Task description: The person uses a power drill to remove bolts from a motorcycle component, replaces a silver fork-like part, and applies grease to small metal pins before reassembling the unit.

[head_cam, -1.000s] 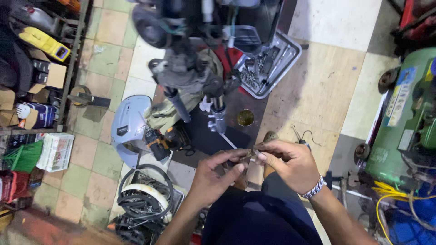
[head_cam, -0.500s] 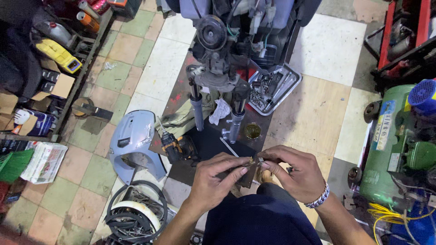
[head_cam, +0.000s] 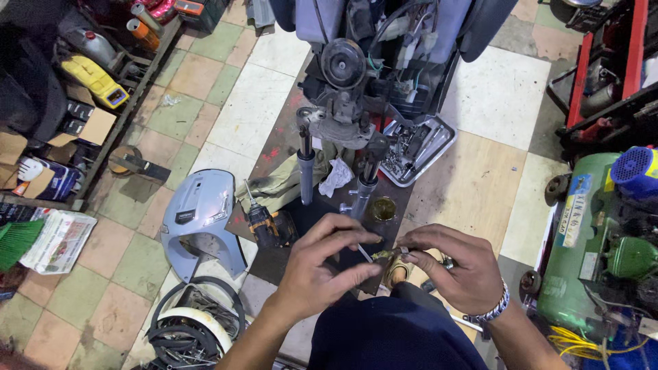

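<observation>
Grey plastic body panel (head_cam: 200, 218) lies on the tiled floor (head_cam: 226, 123) at left, with coiled tyres and cables (head_cam: 186, 332) below it, cut off by the bottom edge. A cordless drill (head_cam: 269, 226) lies just right of the panel on a dark mat (head_cam: 322, 209). Above stands a stripped scooter front (head_cam: 356, 103), its two fork legs reaching down to the mat; the upper bodywork runs out of frame. A metal tray of tools (head_cam: 418, 151) sits beside the right fork leg, contents too tangled to identify singly. A small round tin (head_cam: 383, 208) rests near the fork foot.

At centre, the left hand (head_cam: 319, 270) has thumb and fingers curled, pinching one end of a small brass-coloured part (head_cam: 385, 254). The right hand (head_cam: 456, 270), wearing a metal wristband, pinches the other end; its fingertips cover most of the part, so its shape cannot be made out. A thin rod (head_cam: 364, 253) crosses just beside it. A green compressor tank (head_cam: 582, 240) stands at far right, partly cropped.
</observation>
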